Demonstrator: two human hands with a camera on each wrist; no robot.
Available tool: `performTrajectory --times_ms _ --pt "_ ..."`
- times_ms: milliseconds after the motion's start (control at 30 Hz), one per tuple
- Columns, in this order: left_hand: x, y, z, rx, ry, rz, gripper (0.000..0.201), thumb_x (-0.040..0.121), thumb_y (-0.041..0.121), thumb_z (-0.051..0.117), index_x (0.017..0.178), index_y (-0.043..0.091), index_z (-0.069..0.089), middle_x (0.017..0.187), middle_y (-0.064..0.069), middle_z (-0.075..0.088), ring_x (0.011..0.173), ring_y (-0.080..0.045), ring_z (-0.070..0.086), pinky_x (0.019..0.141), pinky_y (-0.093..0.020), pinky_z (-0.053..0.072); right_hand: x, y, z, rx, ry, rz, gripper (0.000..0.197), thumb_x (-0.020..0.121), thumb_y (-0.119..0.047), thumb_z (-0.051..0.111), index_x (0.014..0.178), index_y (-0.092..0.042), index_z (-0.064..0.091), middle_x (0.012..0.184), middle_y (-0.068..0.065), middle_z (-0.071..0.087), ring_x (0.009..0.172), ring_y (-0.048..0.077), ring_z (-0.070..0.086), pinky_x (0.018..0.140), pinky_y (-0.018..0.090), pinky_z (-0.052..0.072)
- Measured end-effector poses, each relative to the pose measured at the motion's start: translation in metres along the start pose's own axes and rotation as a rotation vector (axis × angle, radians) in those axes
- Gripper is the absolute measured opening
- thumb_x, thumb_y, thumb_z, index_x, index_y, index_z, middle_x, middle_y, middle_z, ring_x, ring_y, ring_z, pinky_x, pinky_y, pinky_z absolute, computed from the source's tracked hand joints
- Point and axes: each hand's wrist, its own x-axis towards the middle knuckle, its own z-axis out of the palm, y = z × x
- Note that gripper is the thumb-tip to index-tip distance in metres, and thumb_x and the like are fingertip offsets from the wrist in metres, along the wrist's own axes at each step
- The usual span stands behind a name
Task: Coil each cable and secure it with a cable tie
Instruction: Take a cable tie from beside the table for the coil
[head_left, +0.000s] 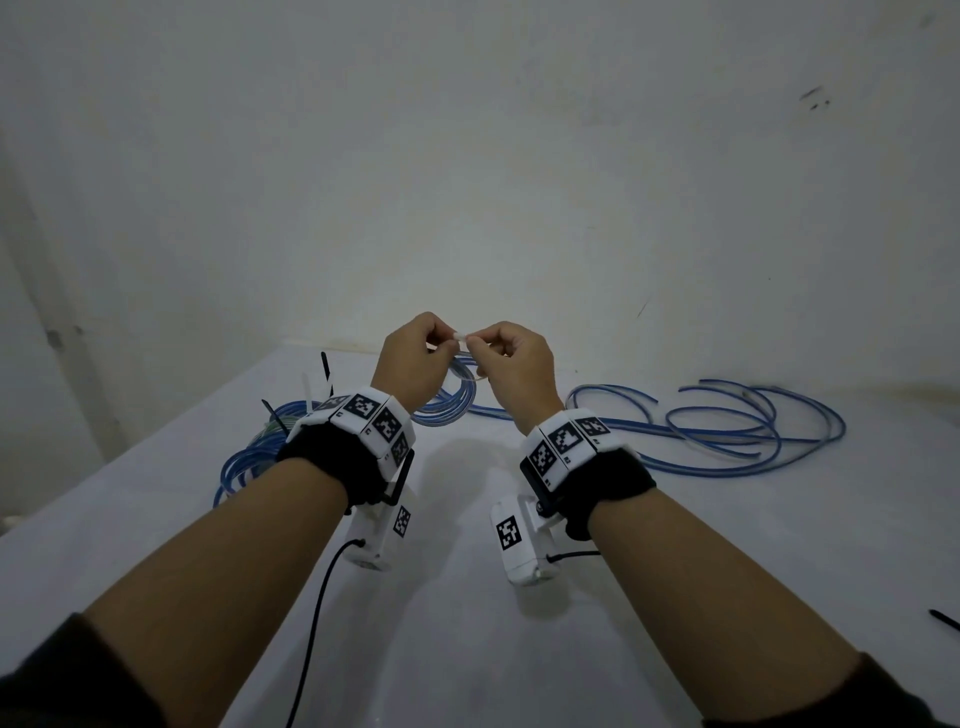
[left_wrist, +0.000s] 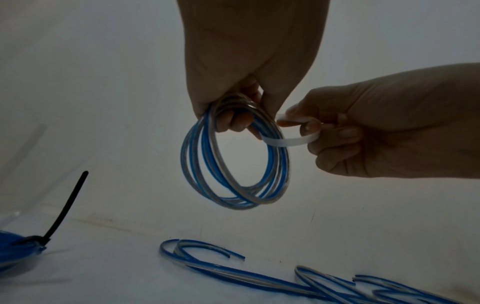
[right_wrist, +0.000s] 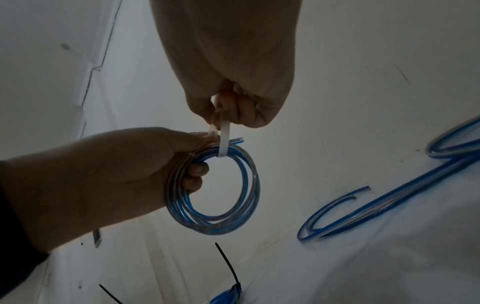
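Note:
A small coil of blue and clear cable (head_left: 460, 387) hangs in the air above the white table (head_left: 457, 649). My left hand (head_left: 439, 340) grips the coil (left_wrist: 192, 156) at its top, fingers curled through the loop. A white cable tie (left_wrist: 285, 143) wraps around the coil's strands near that grip. My right hand (head_left: 475, 345) pinches the tie (right_wrist: 224, 139) between thumb and fingers, right next to the left hand (right_wrist: 116, 170). In the head view the two hands meet at the tie (head_left: 461, 336). Whether the tie's tail is through its head is hidden by the fingers.
Loose blue cables (head_left: 727, 426) sprawl over the table's right side, one end curling below the hands (left_wrist: 202, 246). Coiled blue cables (head_left: 249, 457) with black ties (head_left: 326, 371) lie at the left. Another black tie (head_left: 943, 621) lies at the right edge. A wall stands close behind.

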Motion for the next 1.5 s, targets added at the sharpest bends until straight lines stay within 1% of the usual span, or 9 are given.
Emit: performTrajectory --times_ms 133,267,400,667,867,1033,1133,1267,1500 --pt "-0.001 0.004 0.001 0.023 -0.034 -0.003 0.007 0.088 0.008 0.058 0.092 0.004 0.063 0.085 -0.001 0.061 0.077 -0.016 0.057 0.067 -0.017 0.041 0.001 0.004 -0.003 -0.001 0.001 -0.006 0.009 0.083 -0.013 0.065 0.079 -0.006 0.069 0.068 0.008 0.065 0.058 0.015 0.057 0.059 0.023 0.048" --pt "-0.003 0.004 0.003 0.043 -0.039 -0.006 0.008 0.088 0.008 0.059 0.091 0.003 0.065 0.085 -0.001 0.062 0.074 -0.013 0.056 0.06 -0.005 0.038 0.001 0.011 -0.003 -0.027 -0.014 -0.006 0.005 0.085 -0.014 0.065 0.084 -0.009 0.066 0.068 0.002 0.063 0.061 0.014 0.059 0.059 0.021 0.047" --pt "-0.004 0.003 0.006 0.018 -0.064 -0.044 0.01 0.087 0.012 0.061 0.091 0.004 0.067 0.088 -0.005 0.066 0.08 -0.015 0.06 0.073 -0.021 0.044 0.003 0.012 -0.009 -0.013 -0.08 0.047 0.017 0.088 -0.014 0.063 0.102 -0.006 0.062 0.059 0.002 0.056 0.05 0.007 0.055 0.054 0.022 0.044" --pt "-0.004 0.013 0.012 -0.076 -0.1 -0.039 0.011 0.087 0.014 0.063 0.084 0.006 0.069 0.082 -0.01 0.07 0.08 -0.022 0.067 0.079 -0.033 0.053 0.003 0.001 -0.018 0.129 -0.163 0.127 0.014 0.09 -0.01 0.059 0.1 0.0 0.061 0.058 0.009 0.056 0.036 0.006 0.047 0.041 0.016 0.038" --pt "-0.005 0.016 0.015 0.021 -0.139 0.011 0.011 0.088 0.012 0.06 0.079 0.011 0.066 0.079 -0.006 0.068 0.075 -0.018 0.061 0.071 -0.025 0.045 0.003 0.0 -0.029 0.175 -0.249 0.266 0.017 0.092 -0.016 0.059 0.095 0.0 0.063 0.06 0.008 0.056 0.039 0.008 0.049 0.044 0.02 0.04" --pt "-0.004 0.019 0.019 0.025 -0.172 0.0 0.006 0.085 0.011 0.063 0.08 0.011 0.067 0.081 -0.004 0.068 0.082 -0.02 0.065 0.079 -0.028 0.051 0.007 0.003 -0.032 0.279 -0.135 0.371 0.013 0.092 -0.01 0.055 0.087 -0.004 0.065 0.066 0.006 0.055 0.038 0.008 0.04 0.041 0.016 0.034" --pt "-0.007 0.02 0.021 0.018 -0.204 0.024 0.009 0.087 0.01 0.061 0.079 0.013 0.063 0.079 -0.003 0.066 0.079 -0.019 0.065 0.074 -0.026 0.051 0.012 0.003 -0.033 0.275 -0.116 0.443 0.013 0.089 -0.004 0.057 0.077 -0.006 0.064 0.065 0.005 0.055 0.043 0.009 0.038 0.042 0.018 0.03" --pt "-0.013 0.023 0.019 0.044 -0.281 0.13 0.012 0.09 0.009 0.056 0.079 0.014 0.058 0.078 0.003 0.059 0.068 -0.003 0.053 0.061 -0.011 0.039 0.021 0.003 -0.034 0.199 -0.003 0.524 0.014 0.088 -0.006 0.059 0.074 -0.006 0.06 0.059 0.005 0.043 0.048 0.013 0.034 0.043 0.022 0.026" --pt "-0.015 0.025 0.016 -0.021 -0.419 0.144 0.023 0.092 0.008 0.052 0.075 0.024 0.055 0.076 0.006 0.061 0.071 -0.011 0.052 0.066 -0.017 0.041 0.023 0.01 -0.039 0.165 0.104 0.536 0.022 0.09 -0.013 0.055 0.069 -0.011 0.06 0.061 0.005 0.045 0.053 0.017 0.04 0.05 0.028 0.032"
